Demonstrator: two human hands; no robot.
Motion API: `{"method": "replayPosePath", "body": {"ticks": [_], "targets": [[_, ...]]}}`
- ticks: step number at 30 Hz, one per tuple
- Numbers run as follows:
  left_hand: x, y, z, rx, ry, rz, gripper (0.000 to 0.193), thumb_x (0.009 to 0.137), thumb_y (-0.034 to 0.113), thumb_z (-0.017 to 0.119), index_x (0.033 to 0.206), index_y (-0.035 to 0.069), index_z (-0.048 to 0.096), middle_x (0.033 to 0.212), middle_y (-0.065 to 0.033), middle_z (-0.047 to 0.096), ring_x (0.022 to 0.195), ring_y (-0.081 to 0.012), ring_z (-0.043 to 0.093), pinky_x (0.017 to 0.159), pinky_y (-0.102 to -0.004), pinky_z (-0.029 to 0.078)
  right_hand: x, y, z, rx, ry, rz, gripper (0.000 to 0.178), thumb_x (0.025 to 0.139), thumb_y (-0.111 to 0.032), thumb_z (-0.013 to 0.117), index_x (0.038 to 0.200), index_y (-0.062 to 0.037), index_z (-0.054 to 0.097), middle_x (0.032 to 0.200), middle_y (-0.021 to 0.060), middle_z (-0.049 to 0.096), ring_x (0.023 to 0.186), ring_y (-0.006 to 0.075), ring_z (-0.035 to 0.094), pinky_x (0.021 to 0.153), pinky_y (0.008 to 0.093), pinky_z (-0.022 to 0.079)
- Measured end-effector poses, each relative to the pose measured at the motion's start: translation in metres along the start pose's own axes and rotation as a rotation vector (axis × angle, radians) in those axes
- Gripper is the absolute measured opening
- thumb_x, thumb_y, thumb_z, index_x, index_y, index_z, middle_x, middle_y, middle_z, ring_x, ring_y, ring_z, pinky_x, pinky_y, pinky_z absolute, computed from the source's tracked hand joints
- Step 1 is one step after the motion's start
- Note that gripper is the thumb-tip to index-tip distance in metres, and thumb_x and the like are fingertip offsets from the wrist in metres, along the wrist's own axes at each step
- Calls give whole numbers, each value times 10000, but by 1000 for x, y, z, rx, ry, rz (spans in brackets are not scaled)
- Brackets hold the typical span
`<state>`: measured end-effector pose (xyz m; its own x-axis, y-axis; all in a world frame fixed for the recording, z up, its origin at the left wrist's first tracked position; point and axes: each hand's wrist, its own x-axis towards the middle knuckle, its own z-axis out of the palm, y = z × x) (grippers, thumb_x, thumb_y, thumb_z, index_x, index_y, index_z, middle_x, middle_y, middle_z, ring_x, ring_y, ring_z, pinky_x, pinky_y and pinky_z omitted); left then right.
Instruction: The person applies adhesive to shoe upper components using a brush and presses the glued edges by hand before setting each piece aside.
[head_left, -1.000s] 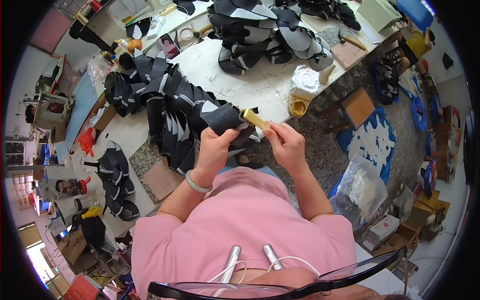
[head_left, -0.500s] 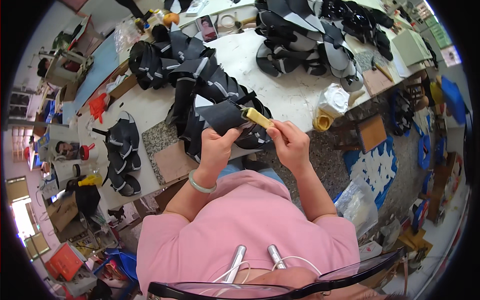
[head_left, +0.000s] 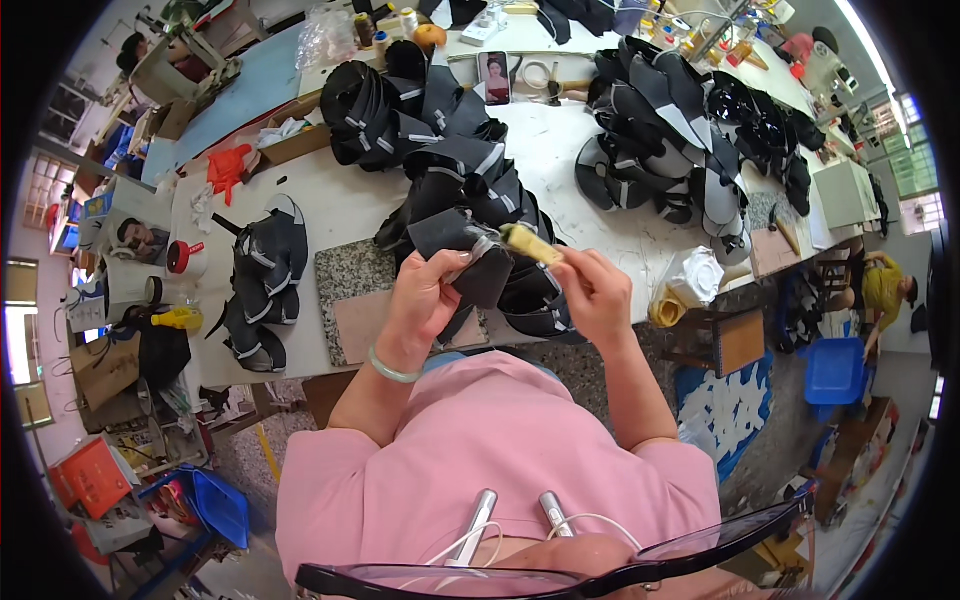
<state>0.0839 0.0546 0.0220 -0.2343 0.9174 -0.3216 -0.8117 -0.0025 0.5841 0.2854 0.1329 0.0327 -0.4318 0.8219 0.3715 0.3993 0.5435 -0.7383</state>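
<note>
In front of me my left hand (head_left: 418, 308) pinches a black shoe upper piece (head_left: 483, 280) with a pale, shiny strip along its edge. My right hand (head_left: 598, 293) grips a brush (head_left: 534, 246) with a flat, pale yellow handle. Its dark tip points left, close to the piece's edge; whether they touch I cannot tell. Just beyond both hands lies a heap of similar black uppers (head_left: 450, 158) with grey strips. A smaller stack of black uppers (head_left: 268, 262) rests on the table to the left.
Nearby on the white table (head_left: 545, 150) are a granite slab (head_left: 345, 265) and a pinkish board (head_left: 372, 322). A wrapped pot (head_left: 694, 275) stands at the right edge. More uppers (head_left: 665, 115), a hammer (head_left: 785, 235) and a phone (head_left: 494, 78) lie farther off. A person in yellow (head_left: 882, 292) is far right.
The view has swung, so the table stuff sits farther right and lower. My left hand has turned the upper piece, and the brush tip now lies nearer its pale strip.
</note>
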Motion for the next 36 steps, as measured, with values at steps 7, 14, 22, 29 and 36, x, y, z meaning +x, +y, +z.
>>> {"method": "replayPosePath", "body": {"ticks": [7,14,22,29,36], "targets": [[15,23,-23,-114,-60,-34,216,829,-27,529,1036,-9,589,933,-101,662,845,-179,669,787,-323,563,27,7,30,-70,20,-1,140,808,-127,696,920,-47,674,694,71,605,546,219,572,495,308,436],[20,31,-34,-138,-6,46,243,814,-54,549,1052,-17,578,973,-107,653,868,-191,662,784,-317,562,39,3,53,-85,5,8,145,803,-102,696,933,-39,673,707,85,610,549,227,570,502,306,437],[17,30,-29,-36,-45,182,265,830,-70,555,1091,-26,571,1015,-99,644,904,-174,648,819,-302,540,52,0,66,-131,-25,-17,157,804,-115,697,948,-57,673,688,81,592,539,236,562,499,310,440],[12,27,-37,250,19,367,262,815,-90,565,1072,-41,582,1019,-110,647,917,-185,649,833,-294,533,66,-19,65,-311,-47,-166,172,805,-112,697,966,-56,672,703,82,602,537,233,561,495,311,440],[12,44,-32,-78,-11,199,268,811,-74,534,1070,-13,567,987,-99,647,882,-182,659,793,-303,561,65,-28,69,-127,-86,-186,136,823,-153,684,924,-63,677,705,76,614,543,240,574,487,318,437]]}}
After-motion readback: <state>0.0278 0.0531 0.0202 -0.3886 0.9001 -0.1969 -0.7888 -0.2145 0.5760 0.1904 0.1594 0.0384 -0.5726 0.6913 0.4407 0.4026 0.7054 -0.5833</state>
